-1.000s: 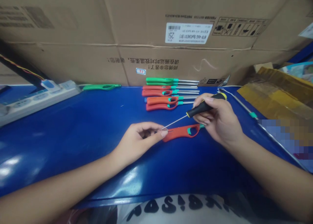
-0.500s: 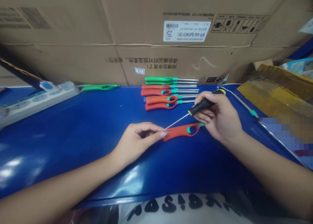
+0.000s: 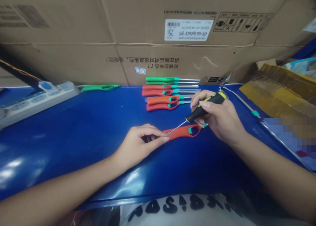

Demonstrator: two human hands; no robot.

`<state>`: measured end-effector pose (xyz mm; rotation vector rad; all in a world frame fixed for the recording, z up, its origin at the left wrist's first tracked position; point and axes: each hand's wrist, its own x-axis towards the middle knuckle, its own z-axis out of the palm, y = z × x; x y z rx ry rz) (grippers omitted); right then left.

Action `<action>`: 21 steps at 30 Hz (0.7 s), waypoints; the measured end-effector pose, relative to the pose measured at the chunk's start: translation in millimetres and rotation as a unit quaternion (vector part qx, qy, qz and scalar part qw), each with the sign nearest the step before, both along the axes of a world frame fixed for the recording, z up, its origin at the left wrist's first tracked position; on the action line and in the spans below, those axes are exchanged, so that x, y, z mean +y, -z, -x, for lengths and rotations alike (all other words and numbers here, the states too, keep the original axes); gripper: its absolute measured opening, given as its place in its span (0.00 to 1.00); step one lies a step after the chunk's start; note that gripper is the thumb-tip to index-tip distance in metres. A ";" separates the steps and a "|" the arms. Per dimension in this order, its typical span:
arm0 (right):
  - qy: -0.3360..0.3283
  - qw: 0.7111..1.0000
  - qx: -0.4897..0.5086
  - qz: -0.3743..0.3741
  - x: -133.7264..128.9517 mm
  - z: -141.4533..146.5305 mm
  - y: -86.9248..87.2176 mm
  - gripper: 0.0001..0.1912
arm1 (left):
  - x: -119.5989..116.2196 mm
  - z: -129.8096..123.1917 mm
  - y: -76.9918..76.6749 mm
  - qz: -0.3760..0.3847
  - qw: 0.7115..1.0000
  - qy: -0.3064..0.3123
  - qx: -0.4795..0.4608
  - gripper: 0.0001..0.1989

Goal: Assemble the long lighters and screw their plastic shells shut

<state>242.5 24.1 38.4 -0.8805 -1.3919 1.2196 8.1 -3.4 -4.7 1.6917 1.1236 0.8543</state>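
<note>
On the blue table lies a red-orange long-necked lighter (image 3: 181,133) with a teal trigger and collar. My left hand (image 3: 142,140) pinches its butt end between thumb and fingers. In my right hand (image 3: 217,114) is a screwdriver (image 3: 204,108) with a black and yellow handle. The screwdriver's thin shaft slants down to the left, and its tip meets the lighter's butt end at my left thumb. What exactly the tip touches is hidden by the fingertips. Part of the lighter's neck is hidden behind my right hand.
Several red, orange and green lighters (image 3: 160,100) lie in a row at the back. A green lighter casing (image 3: 98,87) and a white power strip (image 3: 37,102) are at the left. A large cardboard box (image 3: 138,28) walls off the back. A metal rod (image 3: 274,137) lies at the right.
My right hand has shifted slightly left, its index finger now lying differently along the screwdriver handle. The screwdriver tip has dropped a little at the lighter's butt end.
</note>
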 end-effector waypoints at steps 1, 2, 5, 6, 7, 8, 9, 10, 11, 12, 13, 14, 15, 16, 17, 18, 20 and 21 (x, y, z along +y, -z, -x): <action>-0.026 1.000 0.002 0.008 -0.7 -0.9 -1.1 0.06 | 0.0 0.0 0.4 -0.004 1.000 0.004 -0.001 0.06; -0.049 0.999 0.006 0.020 -1.4 -1.6 -2.2 0.07 | 0.3 0.0 0.6 -0.005 1.000 0.006 -0.001 0.06; -0.086 0.996 0.011 0.022 -3.6 -2.7 -5.1 0.10 | 2.6 0.4 1.3 -0.003 1.000 0.009 -0.001 0.06; -0.086 0.996 0.008 0.005 -4.3 -2.7 -5.4 0.12 | 3.4 0.6 1.5 -0.002 1.000 0.013 -0.001 0.06; -0.080 0.997 0.001 -0.017 -5.1 -2.4 -5.3 0.14 | 4.1 0.9 1.8 -0.004 1.000 0.022 -0.002 0.06; -0.069 0.997 -0.009 -0.046 -5.9 -1.8 -4.8 0.16 | 4.5 1.2 2.1 -0.008 0.999 0.035 -0.004 0.05; -0.054 0.995 -0.021 -0.079 -6.9 -0.8 -3.8 0.19 | 4.6 1.4 2.5 -0.016 0.999 0.050 -0.007 0.05; -0.038 0.992 -0.035 -0.115 -8.0 0.5 -2.5 0.22 | 4.3 1.5 3.0 -0.026 0.998 0.064 -0.010 0.05; -0.022 0.987 -0.047 -0.151 -9.3 2.2 -0.9 0.24 | 3.9 1.5 3.5 -0.033 0.997 0.073 -0.011 0.05; -0.007 0.981 -0.054 -0.187 -10.6 4.1 0.9 0.25 | 3.3 1.4 4.1 -0.037 0.996 0.076 -0.009 0.05; 0.004 0.974 -0.057 -0.221 -12.1 6.1 2.8 0.24 | 2.8 1.2 4.7 -0.038 0.997 0.073 -0.005 0.04; 0.014 0.966 -0.059 -0.250 -13.7 7.9 4.5 0.24 | 2.3 1.0 5.3 -0.037 0.997 0.067 0.001 0.04; 0.021 0.960 -0.061 -0.272 -15.2 9.5 5.9 0.23 | 1.9 0.7 5.9 -0.039 0.997 0.062 0.007 0.04; 0.023 0.956 -0.066 -0.286 -16.7 10.5 6.9 0.23 | 1.6 0.4 6.4 -0.044 0.997 0.059 0.010 0.04; 0.019 0.953 -0.074 -0.292 -18.0 10.9 7.4 0.24 | 1.4 0.1 6.8 -0.054 0.997 0.059 0.009 0.03; 0.010 0.953 -0.086 -0.291 -19.2 10.8 7.5 0.25 | 1.3 -0.2 7.2 -0.067 0.996 0.062 0.006 0.03; -0.010 0.954 -0.114 -0.277 -20.8 9.2 6.8 0.28 | 1.2 -0.7 7.6 -0.093 0.993 0.071 -0.003 0.02; -0.013 0.953 -0.127 -0.273 -21.1 8.3 6.2 0.29 | 1.2 -0.7 7.7 -0.105 0.992 0.072 -0.007 0.02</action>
